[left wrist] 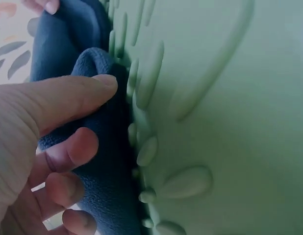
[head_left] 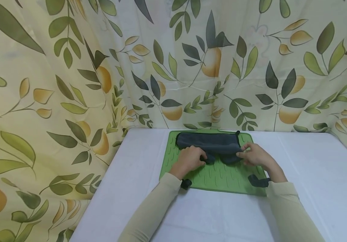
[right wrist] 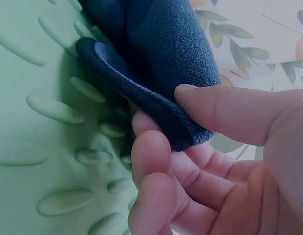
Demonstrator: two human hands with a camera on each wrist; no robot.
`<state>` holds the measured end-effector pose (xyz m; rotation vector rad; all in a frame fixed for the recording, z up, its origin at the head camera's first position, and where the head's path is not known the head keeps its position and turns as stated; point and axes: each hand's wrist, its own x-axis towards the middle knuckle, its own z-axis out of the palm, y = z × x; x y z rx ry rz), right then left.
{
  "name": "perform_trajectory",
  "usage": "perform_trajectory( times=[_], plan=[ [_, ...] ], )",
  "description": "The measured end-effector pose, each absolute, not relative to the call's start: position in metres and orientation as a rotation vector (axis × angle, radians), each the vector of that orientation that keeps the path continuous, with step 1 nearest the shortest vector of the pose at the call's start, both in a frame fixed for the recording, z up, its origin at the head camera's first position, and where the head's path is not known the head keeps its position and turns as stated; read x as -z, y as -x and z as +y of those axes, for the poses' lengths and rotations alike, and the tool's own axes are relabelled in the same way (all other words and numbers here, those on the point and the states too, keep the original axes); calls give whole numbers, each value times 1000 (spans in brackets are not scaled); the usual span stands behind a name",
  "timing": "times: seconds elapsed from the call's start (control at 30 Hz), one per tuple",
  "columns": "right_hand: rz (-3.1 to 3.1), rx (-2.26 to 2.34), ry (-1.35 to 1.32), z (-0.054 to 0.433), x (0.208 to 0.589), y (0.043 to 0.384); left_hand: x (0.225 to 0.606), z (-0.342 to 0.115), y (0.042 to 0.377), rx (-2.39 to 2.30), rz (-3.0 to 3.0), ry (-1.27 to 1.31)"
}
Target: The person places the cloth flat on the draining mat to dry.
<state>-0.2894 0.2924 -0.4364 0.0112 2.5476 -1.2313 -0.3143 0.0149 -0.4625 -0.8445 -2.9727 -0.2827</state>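
Note:
A dark blue fuzzy cloth (head_left: 208, 141), partly folded over, lies along the back half of a green ridged mat (head_left: 218, 179). At the cloth's left front, my left hand (head_left: 189, 158) holds its near edge. In the left wrist view the thumb presses on a fold of the cloth (left wrist: 105, 196), with several fingertips curled beside it. My right hand (head_left: 255, 155) pinches the cloth's right end. The right wrist view shows the thumb above and fingers below a folded edge (right wrist: 156, 105). The cloth hides part of the left fingers.
The mat lies on a white-covered table (head_left: 209, 215), near its back edge. A leaf-and-fruit patterned curtain (head_left: 173, 67) hangs behind and to the left. Dark straps (head_left: 258, 181) sit at both wrists, over the mat's front part.

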Motion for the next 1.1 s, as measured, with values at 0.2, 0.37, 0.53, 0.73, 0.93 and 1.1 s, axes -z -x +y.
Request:
perform_trajectory(
  times=[0.2, 0.37, 0.53, 0.73, 0.93, 1.1],
  plan=[
    [2542, 1238, -12, 292, 436, 290, 462, 25, 315, 153, -2984, 826],
    [2525, 1257, -1, 293, 436, 290, 467, 34, 317, 43, -2969, 835],
    [2527, 1262, 5, 295, 437, 290, 468, 37, 320, -37, -2892, 893],
    [2561, 1268, 30, 300, 435, 290, 460, 24, 320, 41, -2864, 934],
    [2590, 1330, 65, 306, 431, 289, 450, -8, 323, 394, -2782, 862],
    [2639, 1339, 55, 311, 430, 290, 445, -36, 327, 679, -2721, 811]
  ],
)
